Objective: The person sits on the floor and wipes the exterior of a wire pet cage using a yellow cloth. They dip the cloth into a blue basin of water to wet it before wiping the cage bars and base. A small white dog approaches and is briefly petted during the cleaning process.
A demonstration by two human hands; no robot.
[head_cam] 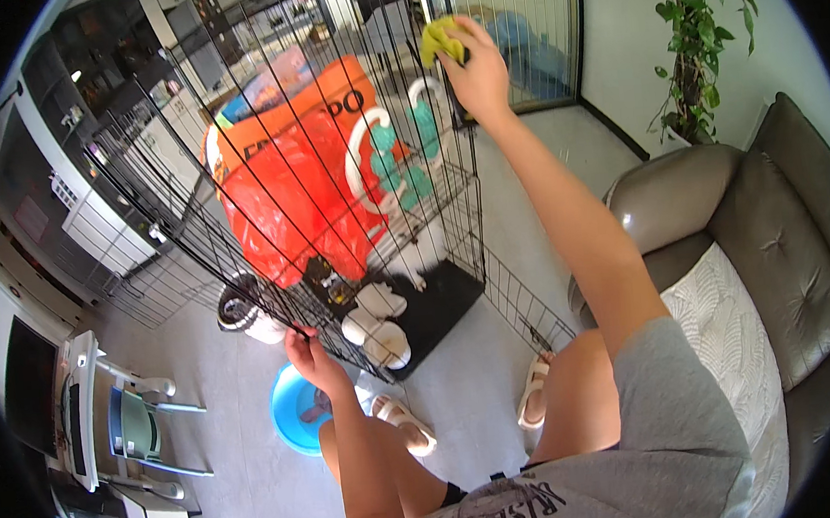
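Note:
A tall black wire pet cage [480, 211] stands in front of me, its front opened outward. My left hand [315, 363] grips the wire edge low on the cage's left side. Raised to the cage's upper right part, my right hand [480, 74] holds a crumpled yellow-green cloth [441, 39] against or close to the bars. On the black cage floor [441, 322] are white bowls [386, 344] and a white shape [418, 255] partly hidden by wires. Below my left hand, a blue basin [293, 419] holds a dark wet-looking cloth [317, 406].
Red plastic bags [295, 195], an orange bag [338, 84] and a white-and-teal item [382, 153] appear through the bars. A grey leather sofa [781, 233] stands right, beyond it a climbing plant [695, 30]. A green chair [138, 423] and white desk [89, 397] are left.

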